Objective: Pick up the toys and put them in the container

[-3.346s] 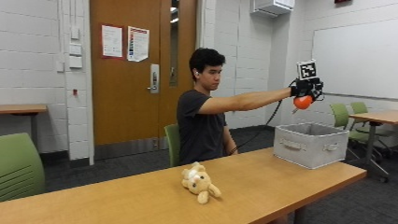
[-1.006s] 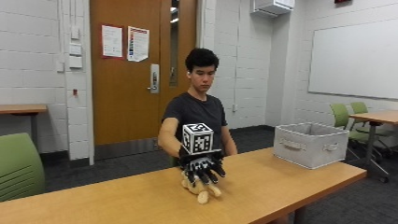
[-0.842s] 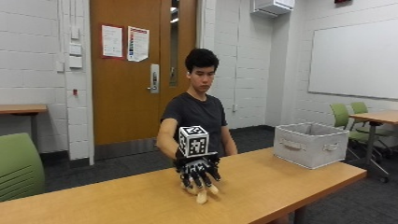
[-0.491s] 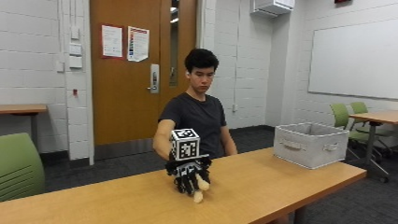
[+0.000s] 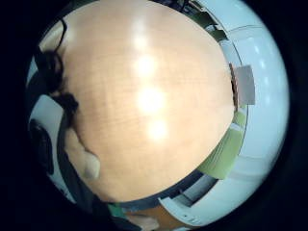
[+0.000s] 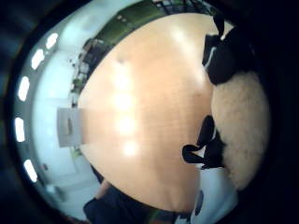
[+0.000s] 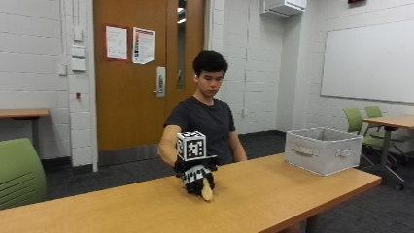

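Note:
A cream plush toy (image 7: 207, 193) lies on the wooden table (image 7: 291, 189) in front of the seated person. My gloved right hand (image 7: 196, 175) sits on top of it and covers most of it; only one pale leg sticks out below the fingers. In the thumb side palm view the toy's fur (image 6: 240, 121) fills the area by the palm and black glove fingers (image 6: 205, 140) curl around it. A grey fabric container (image 7: 321, 151) stands at the table's right end, well away from the hand, and appears small in the palm views (image 6: 69, 127) (image 5: 244, 85).
Bare tabletop (image 5: 144, 106) stretches between the hand and the container. A green chair (image 7: 19, 172) stands at the left; another table (image 7: 394, 121) with green chairs (image 7: 362, 121) is behind the container. The person's other arm hangs behind the table edge.
The hand came from above the container, where it held an orange ball, down to the plush toy. In the last second it sank onto the toy and its fingers closed round it.

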The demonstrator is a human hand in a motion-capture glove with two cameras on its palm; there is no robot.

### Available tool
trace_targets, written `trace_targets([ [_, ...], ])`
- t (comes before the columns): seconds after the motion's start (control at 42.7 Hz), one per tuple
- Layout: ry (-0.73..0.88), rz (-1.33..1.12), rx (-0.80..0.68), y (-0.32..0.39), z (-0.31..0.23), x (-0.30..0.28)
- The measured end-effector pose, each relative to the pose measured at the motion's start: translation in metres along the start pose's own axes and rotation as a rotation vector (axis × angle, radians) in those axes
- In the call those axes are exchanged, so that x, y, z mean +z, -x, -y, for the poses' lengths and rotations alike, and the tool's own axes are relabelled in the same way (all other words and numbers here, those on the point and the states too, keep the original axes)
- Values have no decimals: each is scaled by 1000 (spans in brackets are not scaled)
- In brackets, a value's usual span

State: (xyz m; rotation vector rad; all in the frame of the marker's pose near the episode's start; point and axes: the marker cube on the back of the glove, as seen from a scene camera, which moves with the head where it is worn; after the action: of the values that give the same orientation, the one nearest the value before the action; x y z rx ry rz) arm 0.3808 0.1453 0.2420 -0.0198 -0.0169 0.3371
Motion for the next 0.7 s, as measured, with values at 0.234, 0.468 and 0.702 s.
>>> trace_targets([
  [0.234, -14, 78, -68, 17, 5, -10],
  [0.468, -104, 95, -107, 52, 13, -77],
  [0.702, -210, 86, -206, 129, 34, -178],
])
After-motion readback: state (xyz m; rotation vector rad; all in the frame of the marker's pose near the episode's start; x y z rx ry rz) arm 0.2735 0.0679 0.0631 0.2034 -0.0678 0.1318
